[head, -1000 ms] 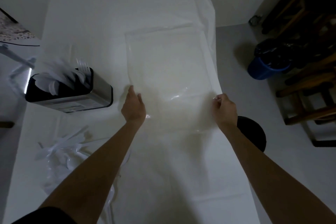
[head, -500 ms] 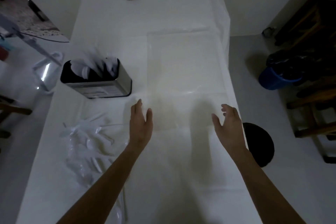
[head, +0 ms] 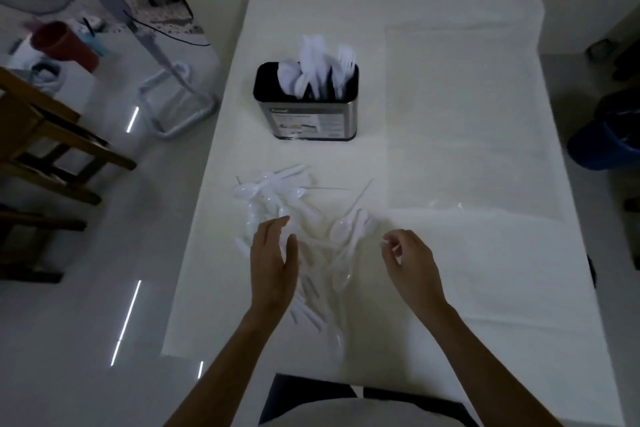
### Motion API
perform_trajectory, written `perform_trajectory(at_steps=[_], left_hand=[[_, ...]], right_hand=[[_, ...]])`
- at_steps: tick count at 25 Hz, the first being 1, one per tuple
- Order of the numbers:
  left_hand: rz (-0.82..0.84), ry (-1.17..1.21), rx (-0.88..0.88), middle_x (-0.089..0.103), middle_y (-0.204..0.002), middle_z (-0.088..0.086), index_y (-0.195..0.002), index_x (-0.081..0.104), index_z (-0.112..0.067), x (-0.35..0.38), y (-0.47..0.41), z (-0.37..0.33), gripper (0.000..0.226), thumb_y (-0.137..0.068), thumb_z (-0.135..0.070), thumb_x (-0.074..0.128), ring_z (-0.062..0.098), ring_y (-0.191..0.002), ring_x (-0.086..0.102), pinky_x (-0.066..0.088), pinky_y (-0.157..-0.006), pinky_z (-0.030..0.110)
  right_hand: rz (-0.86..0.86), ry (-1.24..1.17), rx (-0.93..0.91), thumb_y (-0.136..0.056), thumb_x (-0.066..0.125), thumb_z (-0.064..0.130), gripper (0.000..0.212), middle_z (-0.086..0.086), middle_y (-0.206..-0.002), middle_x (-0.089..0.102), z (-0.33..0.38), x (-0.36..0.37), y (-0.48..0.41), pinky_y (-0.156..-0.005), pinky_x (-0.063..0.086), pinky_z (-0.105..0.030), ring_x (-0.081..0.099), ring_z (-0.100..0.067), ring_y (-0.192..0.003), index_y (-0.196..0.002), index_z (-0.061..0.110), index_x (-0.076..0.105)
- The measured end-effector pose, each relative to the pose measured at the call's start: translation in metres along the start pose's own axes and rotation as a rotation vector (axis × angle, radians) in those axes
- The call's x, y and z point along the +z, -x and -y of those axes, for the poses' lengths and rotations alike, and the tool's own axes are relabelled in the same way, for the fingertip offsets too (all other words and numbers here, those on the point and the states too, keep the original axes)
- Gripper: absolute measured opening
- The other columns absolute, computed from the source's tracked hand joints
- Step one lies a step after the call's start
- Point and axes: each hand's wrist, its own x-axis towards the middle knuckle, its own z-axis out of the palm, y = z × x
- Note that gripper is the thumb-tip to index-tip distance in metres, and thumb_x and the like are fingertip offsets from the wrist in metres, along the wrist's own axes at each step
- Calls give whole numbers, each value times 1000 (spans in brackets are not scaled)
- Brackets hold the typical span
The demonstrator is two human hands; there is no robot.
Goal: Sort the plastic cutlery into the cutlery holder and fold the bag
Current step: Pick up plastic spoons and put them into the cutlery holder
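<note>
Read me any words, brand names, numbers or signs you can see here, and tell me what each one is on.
Nothing can be read for certain.
Label on the front of the cutlery holder: a small dark brand mark at its top left corner and several lines of print beneath, all too small and blurred to read.
Plastic cutlery, bag, table: no text visible.

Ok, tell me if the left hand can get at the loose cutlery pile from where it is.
Probably yes: the left hand is open right over the cutlery pile, with nothing between them.
</note>
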Motion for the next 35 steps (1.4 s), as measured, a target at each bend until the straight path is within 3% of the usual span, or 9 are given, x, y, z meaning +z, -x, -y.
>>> perform_trajectory(at_steps=[3,5,10,15,23,28,30,32,35], left_hand=[[-2,-120,-56,56,-114,7,-119,56,-12,-27,-6,44,27,-94,-19,52,22,-101,56,52,-85,37],[27,-173,-149,54,-113,7,-118,56,-13,-38,-8,65,28,-91,-19,56,25,-100,56,54,-81,41],[222,-76,-185,45,-117,4,-120,54,-18,-53,-12,91,30,-91,-27,55,20,-95,56,51,-73,34],[482,-35,-154,38,-106,-6,-118,56,-26,-66,-25,101,43,-79,-45,59,14,-93,51,42,-69,26],[387,-121,-33,46,-120,1,-111,62,-22,-63,-35,92,37,-84,-47,61,15,-105,50,44,-78,26],[348,30,-2,58,-99,-1,-92,64,-16,-51,-48,85,23,-83,-37,66,10,-92,55,44,-81,24],[300,250,-43,60,-86,-6,-88,61,-17,-50,-51,74,19,-85,-35,64,-3,-82,56,44,-70,13],[241,383,-101,61,-81,-7,-87,60,-14,-51,-57,65,13,-89,-26,62,-5,-75,57,44,-66,15],[82,539,-157,64,-82,5,-82,58,-25,-55,-69,53,10,-89,-20,64,20,-76,63,52,-70,34]], right_hand=[[17,5,195,-89,53,29,17,3,-71,60,24,22,1,-57,43,-27,59,-17,-68,-78,17,59],[-5,25,248,-87,53,30,18,1,-73,61,38,33,3,-57,45,-28,60,-20,-70,-78,16,59],[13,362,-46,-93,48,16,33,-7,-110,52,57,47,-14,-68,55,-38,62,-23,-90,-124,22,55],[142,559,-95,-90,57,19,19,-7,-110,48,65,41,-56,-74,52,-36,54,-23,-103,-108,20,65],[-260,470,-342,-90,51,24,13,4,-88,69,89,24,-48,-73,30,-32,56,-25,-89,-92,17,63],[-472,273,-128,-93,52,22,12,1,-65,61,98,23,0,-64,27,-29,55,-22,-65,-91,12,57],[-369,72,33,-97,46,23,15,3,-57,49,92,35,32,-53,31,-27,48,-16,-50,-96,9,52],[-221,-36,168,-96,48,27,17,7,-55,41,83,51,64,-47,31,-24,43,-8,-47,-96,10,48],[-46,-86,354,-88,61,34,21,9,-55,42,73,68,96,-49,33,-20,42,-4,-50,-87,19,47]])
